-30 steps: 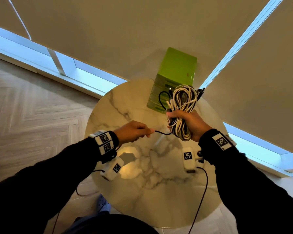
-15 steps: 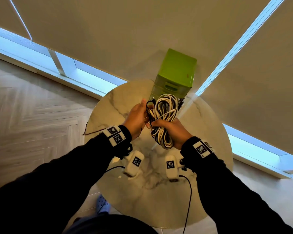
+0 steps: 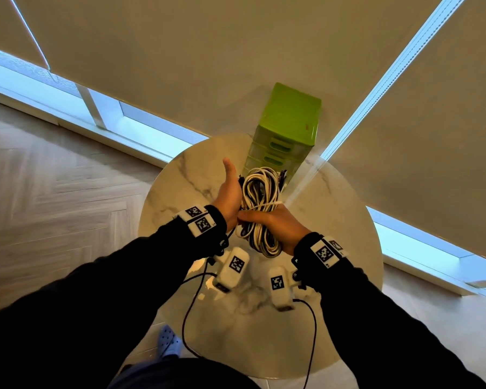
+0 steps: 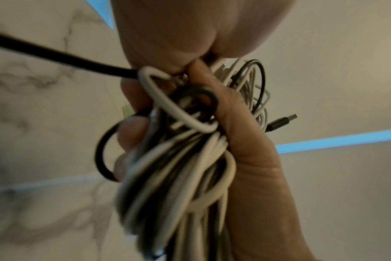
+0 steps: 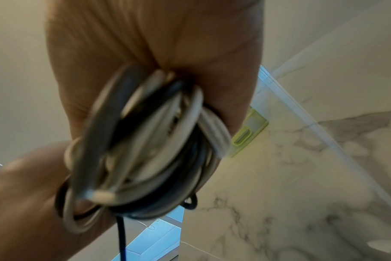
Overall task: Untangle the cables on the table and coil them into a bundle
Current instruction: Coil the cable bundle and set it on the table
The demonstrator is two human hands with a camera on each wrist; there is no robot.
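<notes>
A coil of white and black cables [image 3: 260,192] is held upright above the round marble table [image 3: 334,220]. My right hand [image 3: 272,223] grips the coil round its middle, fingers and thumb wrapped about it [image 4: 252,159]. My left hand [image 3: 230,192] lies against the coil's left side with its thumb straight up. Its fingers are hidden behind the loops. A black cable [image 4: 56,51] runs in taut from the left to the bundle [image 4: 179,167]. A black USB plug [image 4: 281,121] sticks out on the far side. The right wrist view shows the blurred coil [image 5: 150,141] under my palm.
A green drawer box [image 3: 289,130] stands at the table's far edge, just beyond the coil. Window blinds hang behind it. The wrist cameras' black cords [image 3: 185,318] dangle over the near table edge. Wood floor lies to the left.
My left hand, which pinched the black cable's end out to the left, has come in against the coil. Both hands and the coil have moved left and nearer.
</notes>
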